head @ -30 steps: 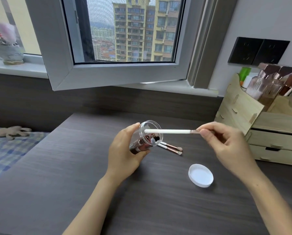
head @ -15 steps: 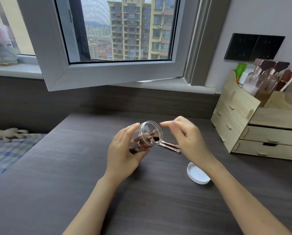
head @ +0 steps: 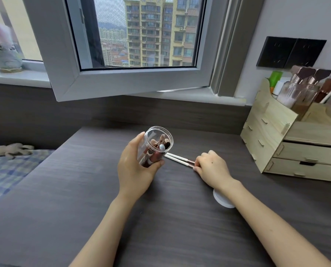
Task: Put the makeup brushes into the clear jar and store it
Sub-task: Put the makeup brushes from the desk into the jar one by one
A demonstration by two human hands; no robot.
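My left hand (head: 134, 167) holds the clear jar (head: 155, 146) tilted above the dark desk (head: 83, 209), its open mouth facing up and right. Several makeup brushes (head: 159, 146) stand inside it. Two white-handled brushes (head: 178, 159) lie side by side on the desk just right of the jar. My right hand (head: 211, 166) rests on the desk with its fingertips on the brush-head ends of those two; they still lie flat. The jar's white lid (head: 221, 201) lies on the desk, partly hidden under my right forearm.
A wooden drawer organiser (head: 287, 143) stands at the desk's right, with bottles and large brushes on top. An open window sash (head: 107, 79) juts over the back of the desk. A bed with a checked cover (head: 8, 170) is at the left.
My right hand put the white-handled brush into the jar, then dropped to the desk onto the two remaining brushes. The left hand kept the jar, tilting it a little more upright.
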